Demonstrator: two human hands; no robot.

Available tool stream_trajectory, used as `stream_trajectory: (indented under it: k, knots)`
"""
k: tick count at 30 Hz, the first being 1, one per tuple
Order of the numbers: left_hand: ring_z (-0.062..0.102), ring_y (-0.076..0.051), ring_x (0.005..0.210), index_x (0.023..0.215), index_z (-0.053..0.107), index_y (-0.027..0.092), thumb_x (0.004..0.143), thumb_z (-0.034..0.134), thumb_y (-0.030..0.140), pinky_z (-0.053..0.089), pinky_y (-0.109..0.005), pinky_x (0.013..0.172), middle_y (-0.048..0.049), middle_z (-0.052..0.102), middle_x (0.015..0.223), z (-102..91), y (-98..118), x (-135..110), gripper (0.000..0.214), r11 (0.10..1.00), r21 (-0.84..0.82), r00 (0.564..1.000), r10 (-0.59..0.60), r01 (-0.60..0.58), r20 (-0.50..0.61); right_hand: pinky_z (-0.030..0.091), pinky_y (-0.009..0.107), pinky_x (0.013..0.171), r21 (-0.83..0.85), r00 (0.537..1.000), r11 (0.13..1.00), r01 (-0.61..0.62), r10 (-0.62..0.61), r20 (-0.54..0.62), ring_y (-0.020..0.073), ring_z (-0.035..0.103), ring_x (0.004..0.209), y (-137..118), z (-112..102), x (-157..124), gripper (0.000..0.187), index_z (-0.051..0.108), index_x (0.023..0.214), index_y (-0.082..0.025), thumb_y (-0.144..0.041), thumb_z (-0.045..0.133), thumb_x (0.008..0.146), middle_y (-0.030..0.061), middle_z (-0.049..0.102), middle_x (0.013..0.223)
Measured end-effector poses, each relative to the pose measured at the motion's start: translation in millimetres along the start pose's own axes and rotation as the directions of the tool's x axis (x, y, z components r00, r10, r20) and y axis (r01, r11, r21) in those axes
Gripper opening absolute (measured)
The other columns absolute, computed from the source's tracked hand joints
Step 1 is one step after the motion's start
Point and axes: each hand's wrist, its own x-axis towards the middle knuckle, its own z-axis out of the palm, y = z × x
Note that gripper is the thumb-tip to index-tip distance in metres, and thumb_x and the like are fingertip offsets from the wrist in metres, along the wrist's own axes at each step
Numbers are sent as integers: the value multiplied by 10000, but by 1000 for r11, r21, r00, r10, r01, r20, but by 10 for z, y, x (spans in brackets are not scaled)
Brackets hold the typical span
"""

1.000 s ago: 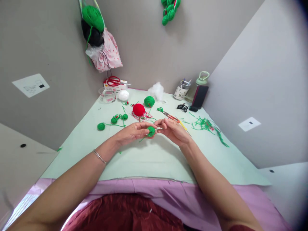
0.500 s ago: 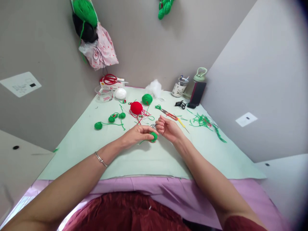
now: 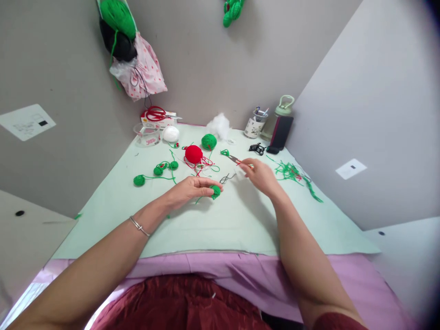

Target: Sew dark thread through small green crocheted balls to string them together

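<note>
A small green crocheted piece (image 3: pixel 215 191) is pinched between the thumb and fingers of my left hand (image 3: pixel 194 189), just above the table, with a green yarn tail trailing from it. My right hand (image 3: pixel 259 175) is over the orange-handled scissors (image 3: pixel 235 159), covering most of their handles. Its fingers bend downward, and whether they grip the handles is hidden. The yellow-handled hook seen earlier is out of sight beneath this hand. Between both hands lies a small tangle of dark thread (image 3: pixel 225 178).
Beyond my hands are a red yarn ball (image 3: pixel 194 154), a green yarn ball (image 3: pixel 209 142) and white stuffing (image 3: pixel 219 126). Several green crocheted balls (image 3: pixel 139 180) lie left. Yarn scraps (image 3: pixel 290 171) spread at right, near a phone (image 3: pixel 282 133) leaning on a bottle (image 3: pixel 284 106).
My right hand has moved away from the green piece, to the right and forward, onto the scissors. My left hand keeps hold of the green piece, nearly in place.
</note>
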Motion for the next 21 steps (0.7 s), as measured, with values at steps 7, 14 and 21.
stream_trajectory:
  k: [7,14,21]
  knots:
    - [635,-181,965,1149,759,181,758,820,281,462,-283,847,-91,736,1120,-27,-51,29,408,1000,0,1000,3,-3,-19,454,388,902,-347,993,938,15,-56,-107,296,614,1092,316,48,217,286,717,1132,-183,-205,509,936,146,713,1171]
    - [646,-182,1007,1167,753,194,808,778,361,467,-329,939,-98,721,1215,-8,-19,15,397,999,-36,999,-7,6,-40,447,437,931,-271,997,963,-8,-14,-80,335,564,1117,325,266,274,208,743,978,-145,-144,570,865,183,705,1063]
    - [638,-237,1099,1175,753,199,737,822,274,475,-377,958,-100,722,1208,-31,-38,28,449,995,3,987,97,-97,-129,540,296,676,421,988,901,-100,140,-64,181,660,761,290,-48,290,231,696,1020,-166,-313,582,883,65,688,835]
